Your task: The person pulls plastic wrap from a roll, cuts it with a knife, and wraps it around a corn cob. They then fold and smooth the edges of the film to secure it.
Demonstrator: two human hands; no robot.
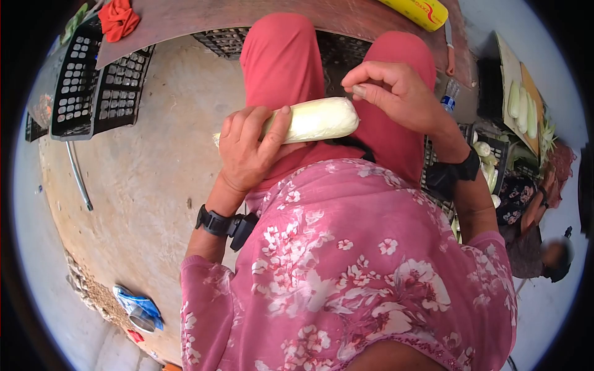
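Your left hand (247, 148) is closed around the left part of a pale cob (315, 120), its fingers laid over the top and its thumb along the side. The cob lies nearly level across your lap, just above the centre of the view, its rounded end pointing to about 3 o'clock and its ragged end to 9 o'clock. Your right hand (402, 96) hovers at the rounded end, thumb and forefinger drawn close together and the other fingers curled; you cannot tell from this view whether they pinch anything thin. A black strap circles each of your wrists.

At 12 o'clock, beyond your knees, runs the brown worktop (198, 20). A red cloth (117, 20) lies on its left end, between 10 and 11 o'clock. A yellow roll (421, 12) is at 1 o'clock, with a knife (450, 52) near its right end, handle towards you. A bottle (450, 96) shows at 2 o'clock, just beyond your right wrist. Between 2 and 3 o'clock, more pale cobs (523, 108) lie side by side on a board (508, 68). At 3 o'clock a crate (500, 162) holds others, partly hidden by your right arm, and another person (526, 204) is beyond it.

Black crates (93, 86) stand at 10 o'clock, a metal rod (77, 176) is at 9, and a blue bag (139, 303) lies on the floor (136, 204) at 8.
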